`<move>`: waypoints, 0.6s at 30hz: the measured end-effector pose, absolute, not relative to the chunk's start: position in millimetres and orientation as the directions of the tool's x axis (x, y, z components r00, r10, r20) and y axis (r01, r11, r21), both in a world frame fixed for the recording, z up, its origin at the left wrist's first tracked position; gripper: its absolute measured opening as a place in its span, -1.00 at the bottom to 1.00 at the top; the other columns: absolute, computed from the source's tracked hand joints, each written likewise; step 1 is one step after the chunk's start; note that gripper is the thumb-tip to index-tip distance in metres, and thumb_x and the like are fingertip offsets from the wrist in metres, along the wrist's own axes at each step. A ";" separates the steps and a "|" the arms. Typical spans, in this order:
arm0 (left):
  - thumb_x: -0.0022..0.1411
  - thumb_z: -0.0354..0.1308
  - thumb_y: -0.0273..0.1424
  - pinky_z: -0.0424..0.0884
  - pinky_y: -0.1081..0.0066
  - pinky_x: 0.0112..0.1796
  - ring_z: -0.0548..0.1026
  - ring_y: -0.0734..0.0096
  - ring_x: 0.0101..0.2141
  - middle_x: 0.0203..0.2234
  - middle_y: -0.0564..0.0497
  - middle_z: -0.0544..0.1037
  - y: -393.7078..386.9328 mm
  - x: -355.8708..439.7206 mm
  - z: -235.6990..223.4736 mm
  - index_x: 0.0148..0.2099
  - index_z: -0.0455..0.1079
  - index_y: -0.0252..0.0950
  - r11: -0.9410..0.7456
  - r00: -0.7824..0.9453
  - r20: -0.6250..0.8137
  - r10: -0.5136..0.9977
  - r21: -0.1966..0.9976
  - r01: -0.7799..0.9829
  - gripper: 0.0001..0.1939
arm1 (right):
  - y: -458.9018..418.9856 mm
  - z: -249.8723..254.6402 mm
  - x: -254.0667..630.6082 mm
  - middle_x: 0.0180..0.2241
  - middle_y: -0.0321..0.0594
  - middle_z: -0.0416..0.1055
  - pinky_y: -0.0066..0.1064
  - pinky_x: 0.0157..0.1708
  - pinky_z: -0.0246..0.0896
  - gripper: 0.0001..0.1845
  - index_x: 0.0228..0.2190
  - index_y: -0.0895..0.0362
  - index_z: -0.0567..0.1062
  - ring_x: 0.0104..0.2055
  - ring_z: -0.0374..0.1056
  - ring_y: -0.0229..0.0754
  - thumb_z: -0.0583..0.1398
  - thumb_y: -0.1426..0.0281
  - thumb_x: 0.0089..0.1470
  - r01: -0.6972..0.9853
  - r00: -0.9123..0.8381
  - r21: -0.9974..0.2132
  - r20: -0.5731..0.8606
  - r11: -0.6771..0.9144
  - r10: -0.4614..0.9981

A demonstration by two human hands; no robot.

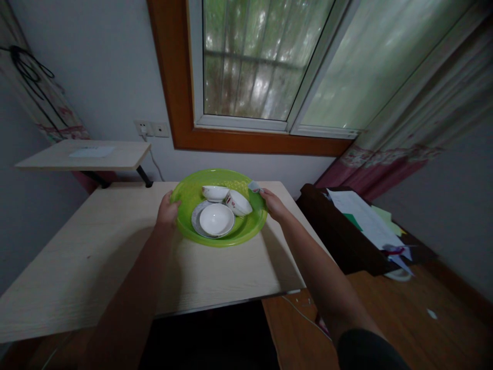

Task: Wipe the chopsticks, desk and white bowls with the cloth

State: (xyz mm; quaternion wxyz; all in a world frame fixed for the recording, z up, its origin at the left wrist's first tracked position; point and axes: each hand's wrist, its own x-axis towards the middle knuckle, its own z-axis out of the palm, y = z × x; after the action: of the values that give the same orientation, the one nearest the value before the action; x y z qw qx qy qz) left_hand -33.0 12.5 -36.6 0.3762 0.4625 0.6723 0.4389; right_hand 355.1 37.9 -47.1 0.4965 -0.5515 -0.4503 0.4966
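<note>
Left hand (168,209): fingers closed over the left rim of a green basin (221,241), thumb to the inside. Right hand (274,204): fingers at the right rim, gripping it; a small pale piece (254,186) shows at the fingertips, too small to identify.

Basin sits between the two hands, over the far part of the tabletop (227,277); cannot tell whether its base touches the surface. Inside: a white bowl (216,220), upright, sitting in a grey-rimmed plate (195,218); behind it a second bowl (213,193); to the right a patterned bowl (239,203), tipped on its side against its neighbours.

Farther out: a raised shelf (127,159) at the tabletop's left, a paper (92,151) on it. Wall socket (144,128) behind. Window (254,61) beyond the basin; curtain (416,113) at right, above a dark cabinet (327,231) carrying papers (362,216).
</note>
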 end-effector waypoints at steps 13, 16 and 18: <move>0.31 0.28 -0.51 0.71 0.21 0.04 0.75 0.10 0.05 0.23 -0.30 0.67 31.3 -49.7 -29.3 0.44 0.39 -0.32 0.159 -0.219 -0.137 0.966 0.984 0.085 -0.34 | 44.3 -42.0 354.2 -0.18 -0.17 0.70 -0.12 0.05 0.51 -0.76 -0.19 -0.01 0.60 -0.06 0.58 0.06 0.31 0.13 0.17 -0.002 0.119 -0.993 -0.120 -0.121 0.986; 0.20 0.33 -0.48 0.70 0.22 -0.04 0.77 0.09 -0.09 0.05 -0.25 0.75 64.4 -58.7 -19.8 0.25 0.54 -0.32 0.130 -0.057 -0.119 0.991 0.955 0.265 -0.45 | 49.4 -41.8 354.0 -0.19 -0.18 0.70 -0.11 0.04 0.51 -0.75 -0.20 -0.01 0.59 -0.05 0.59 0.07 0.32 0.13 0.15 -0.002 0.107 -0.991 -0.131 -0.131 0.986; 0.18 0.33 -0.47 0.68 0.20 -0.05 0.77 -0.01 -0.09 -0.04 -0.25 0.77 82.0 -59.2 -14.4 0.10 0.61 -0.32 0.119 0.029 -0.150 0.988 0.874 0.471 -0.58 | 53.0 -41.8 353.9 -0.19 -0.19 0.69 -0.11 0.04 0.51 -0.75 -0.21 -0.01 0.57 -0.04 0.59 0.07 0.33 0.12 0.15 0.000 0.100 -0.991 -0.135 -0.136 0.986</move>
State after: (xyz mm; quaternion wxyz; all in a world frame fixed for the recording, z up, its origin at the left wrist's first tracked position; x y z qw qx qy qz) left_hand -59.2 82.0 -14.4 0.4141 0.5856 0.6229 0.3125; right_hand 353.9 53.0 -41.8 0.4875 -0.5591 -0.4409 0.5054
